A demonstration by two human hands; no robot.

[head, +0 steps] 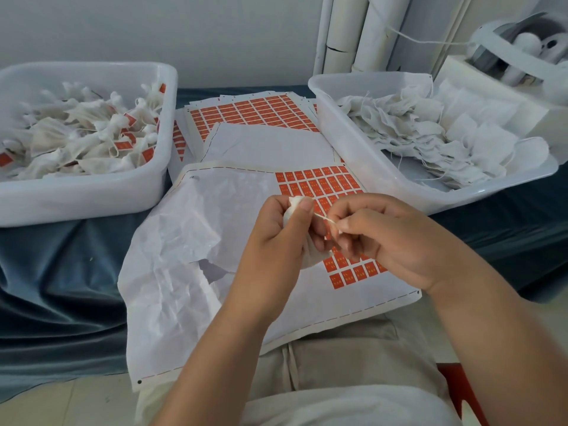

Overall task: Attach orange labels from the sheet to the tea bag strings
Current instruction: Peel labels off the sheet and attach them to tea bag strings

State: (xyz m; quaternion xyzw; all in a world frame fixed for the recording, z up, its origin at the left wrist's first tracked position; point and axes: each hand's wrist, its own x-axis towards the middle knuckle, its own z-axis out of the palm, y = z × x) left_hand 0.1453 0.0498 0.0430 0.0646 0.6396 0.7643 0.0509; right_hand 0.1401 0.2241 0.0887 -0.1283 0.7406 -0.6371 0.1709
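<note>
- Head view: my left hand (276, 238) grips a tea bag (294, 206), fingers and thumb curled round its gathered top, just above the near label sheet (319, 184).
- My right hand (393, 241) pinches the free end of the string (322, 217), which runs taut between the two hands. They sit close together, and I cannot tell if they touch.
- I cannot tell whether a label is already on this string or tucked in my right fingers.
- Done so far, as I judge it: the left bin (92, 195) holds a heap of bags with orange labels showing, and much of the near sheet is stripped to bare, crumpled backing.
- Left to do: the right bin (368, 167) is piled with bags on which I see no labels. Several rows of orange labels remain on the near sheet, and a fuller sheet (252, 112) lies beyond it, between the bins.
- I reckon the job is well under way, with plenty of bags waiting.
</note>
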